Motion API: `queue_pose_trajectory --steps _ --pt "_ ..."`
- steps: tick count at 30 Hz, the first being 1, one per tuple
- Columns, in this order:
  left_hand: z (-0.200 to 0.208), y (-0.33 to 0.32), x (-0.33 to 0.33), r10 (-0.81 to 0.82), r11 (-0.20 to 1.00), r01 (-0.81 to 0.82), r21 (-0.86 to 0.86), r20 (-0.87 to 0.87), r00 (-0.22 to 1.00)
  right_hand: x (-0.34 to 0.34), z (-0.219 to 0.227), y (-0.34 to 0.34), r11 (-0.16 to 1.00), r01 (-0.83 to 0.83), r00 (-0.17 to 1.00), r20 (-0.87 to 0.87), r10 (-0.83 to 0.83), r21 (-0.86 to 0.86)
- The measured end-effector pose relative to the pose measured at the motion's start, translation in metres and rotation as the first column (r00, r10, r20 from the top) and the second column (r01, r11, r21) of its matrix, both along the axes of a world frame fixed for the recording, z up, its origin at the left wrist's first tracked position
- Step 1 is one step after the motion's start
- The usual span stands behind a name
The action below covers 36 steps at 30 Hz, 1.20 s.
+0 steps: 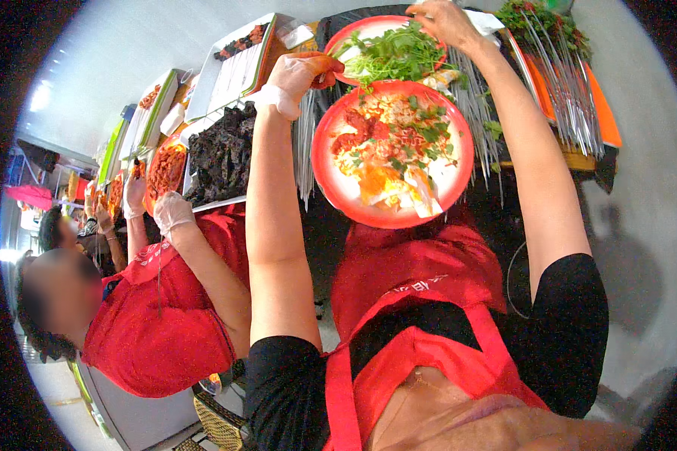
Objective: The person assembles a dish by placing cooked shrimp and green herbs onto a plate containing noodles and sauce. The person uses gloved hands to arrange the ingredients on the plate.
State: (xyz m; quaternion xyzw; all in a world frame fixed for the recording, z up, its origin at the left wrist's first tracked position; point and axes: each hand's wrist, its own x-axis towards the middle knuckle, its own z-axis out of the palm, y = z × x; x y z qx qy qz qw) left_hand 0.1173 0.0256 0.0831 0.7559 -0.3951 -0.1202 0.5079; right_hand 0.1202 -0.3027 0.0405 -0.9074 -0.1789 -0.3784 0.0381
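A large red plate (pixel 331 180) of mixed food with red sauce, egg and chopped greens sits in front of me. Just beyond it stands a smaller red plate (pixel 357 28) piled with leafy green herbs (pixel 395 56). My left hand (pixel 301 75), in a thin clear glove, grips the near left rim of the herb plate. My right hand (pixel 445 21) is bare and reaches onto the far side of the herbs, fingers pinched on some leaves. I wear a red apron (pixel 406 301) over a black top.
Bundles of metal skewers (pixel 564 98) lie on an orange tray (pixel 608 124) at the right, with more skewers (pixel 474 105) beside the plates. At my left a person in red with gloved hands (pixel 171 212) works by a tray of dark food (pixel 222 154) and further trays (pixel 237 64).
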Motion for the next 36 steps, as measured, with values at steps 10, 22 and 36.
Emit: queue_pose_trajectory --steps 10,22,36 --pt "-0.017 -0.020 -0.005 -0.435 0.859 -0.131 0.494 0.841 0.321 -0.087 0.045 0.107 0.853 -0.517 0.807 -0.291 0.514 0.071" --pt "-0.060 -0.030 -0.065 0.342 0.893 -0.288 -0.347 0.105 0.934 -0.136 0.067 0.135 0.770 -0.065 0.747 -0.481 0.459 0.635" --pt "-0.065 -0.025 -0.062 -0.107 0.848 -0.215 -0.485 -0.554 0.826 -0.138 0.055 0.173 0.731 -0.002 0.914 -0.296 0.278 0.682"
